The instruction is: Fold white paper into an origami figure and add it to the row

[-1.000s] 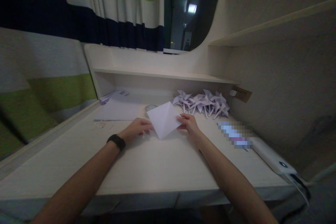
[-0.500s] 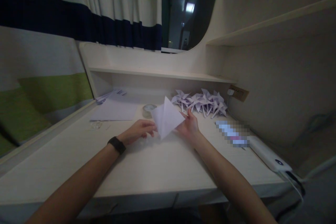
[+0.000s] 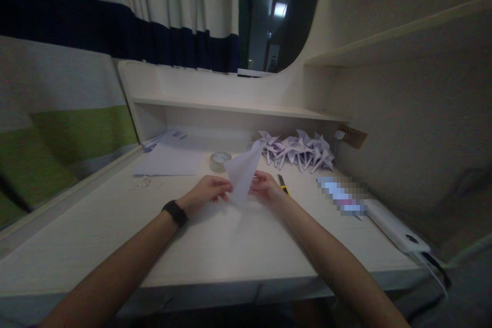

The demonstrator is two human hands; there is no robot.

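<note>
A creased sheet of white paper is held up above the desk between my two hands. My left hand pinches its left edge between thumb and fingers; a dark watch band circles that wrist. On the right side of the sheet, my right hand is closed on the edge, its fingertips partly behind the paper. Just behind the sheet sits a roll of clear tape. A yellow and black utility knife lies beside my right hand, partly covered by it.
Several folded paper pinwheels are heaped at the back right. White sheets lie at the back left, small scraps before them. To the right are a blurred-out phone-like object and a white power strip with cables.
The paper has been turned and folded narrower, its tip now pointing up and right. My right hand has shifted left, uncovering the utility knife. My left hand has moved slightly right.
</note>
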